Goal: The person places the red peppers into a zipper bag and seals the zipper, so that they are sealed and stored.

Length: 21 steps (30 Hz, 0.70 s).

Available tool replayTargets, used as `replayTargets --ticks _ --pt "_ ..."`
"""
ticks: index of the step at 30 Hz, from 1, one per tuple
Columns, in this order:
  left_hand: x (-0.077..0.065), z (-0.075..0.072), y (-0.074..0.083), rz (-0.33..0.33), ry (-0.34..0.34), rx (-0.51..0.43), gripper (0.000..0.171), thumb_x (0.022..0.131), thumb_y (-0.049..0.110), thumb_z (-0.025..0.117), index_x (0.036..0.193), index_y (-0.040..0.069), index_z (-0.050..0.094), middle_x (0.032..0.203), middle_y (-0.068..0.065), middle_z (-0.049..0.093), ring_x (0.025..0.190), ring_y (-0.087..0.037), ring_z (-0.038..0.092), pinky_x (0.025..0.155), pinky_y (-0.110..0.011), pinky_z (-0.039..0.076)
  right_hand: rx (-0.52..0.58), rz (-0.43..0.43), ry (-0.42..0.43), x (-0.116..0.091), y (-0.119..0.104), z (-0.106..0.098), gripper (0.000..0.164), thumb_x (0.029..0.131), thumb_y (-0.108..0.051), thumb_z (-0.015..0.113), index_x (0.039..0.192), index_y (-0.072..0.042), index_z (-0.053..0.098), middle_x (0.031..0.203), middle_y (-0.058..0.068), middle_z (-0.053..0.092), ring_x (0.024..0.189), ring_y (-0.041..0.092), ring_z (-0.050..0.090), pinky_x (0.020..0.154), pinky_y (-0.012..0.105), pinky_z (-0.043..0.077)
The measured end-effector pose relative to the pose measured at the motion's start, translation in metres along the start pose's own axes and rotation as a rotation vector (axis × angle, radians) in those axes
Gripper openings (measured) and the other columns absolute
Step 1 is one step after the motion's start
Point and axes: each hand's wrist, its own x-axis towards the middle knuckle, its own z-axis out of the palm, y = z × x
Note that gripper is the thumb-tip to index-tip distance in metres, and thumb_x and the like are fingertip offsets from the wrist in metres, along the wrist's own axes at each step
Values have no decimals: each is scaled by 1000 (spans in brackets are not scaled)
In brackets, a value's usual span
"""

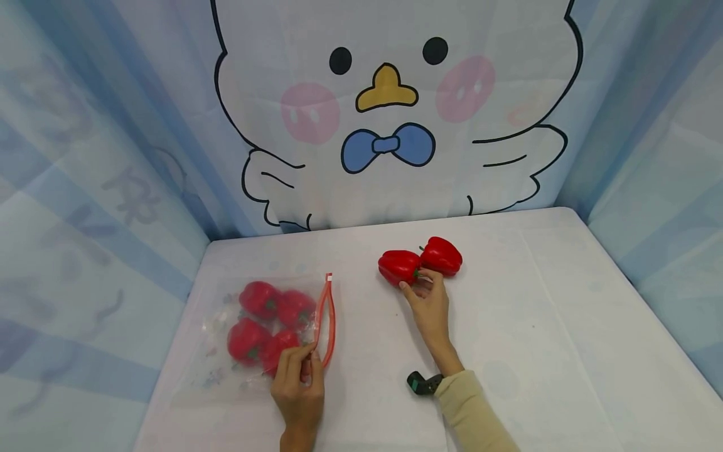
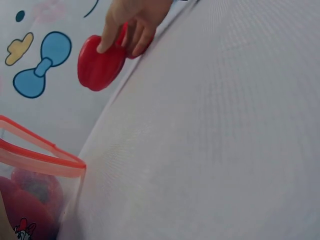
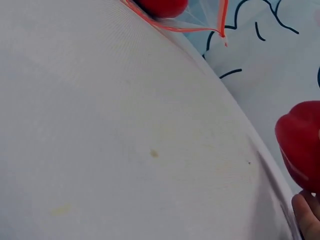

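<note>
A clear zip bag [image 1: 331, 333] with a red-orange zip strip lies on the left of the table, several red bell peppers [image 1: 246, 339] inside it. My left hand [image 1: 299, 384] pinches the near part of its mouth edge, and the strip gapes there. To the right, my right hand [image 1: 432, 309] grips a red bell pepper [image 1: 397, 266] by its stem end, thumb on the near side. Another red bell pepper [image 1: 443, 255] lies just behind and right of it. The left wrist view shows the held pepper [image 2: 98, 65] under the thumb; in the right wrist view that pepper [image 3: 300, 142] is cut off by the frame edge.
A white cloth covers the table [image 1: 542, 351]. Behind it hangs a curtain [image 1: 390, 194] with a cartoon bird, and blue-white curtains [image 1: 96, 251] close in both sides. A small dark device [image 1: 423, 383] sits at the right wrist.
</note>
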Motion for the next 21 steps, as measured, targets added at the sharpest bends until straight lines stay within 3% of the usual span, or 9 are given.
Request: replayTargets --ticks 10,21 --pt "0 -2 -1 -11 -6 3 20 73 -14 72 91 -5 77 78 -15 64 61 -14 49 53 -18 39 72 52 -199 -1 -11 -20 60 92 -22 80 140 -6 47 147 14 55 130 34 61 96 25 58" --pt "1 -3 -1 -6 -5 18 20 72 -14 72 90 -6 76 77 -15 63 60 -15 48 53 -19 38 49 66 -435 -17 -16 -33 55 91 -13 80 136 -9 49 157 14 49 136 36 58 101 29 57"
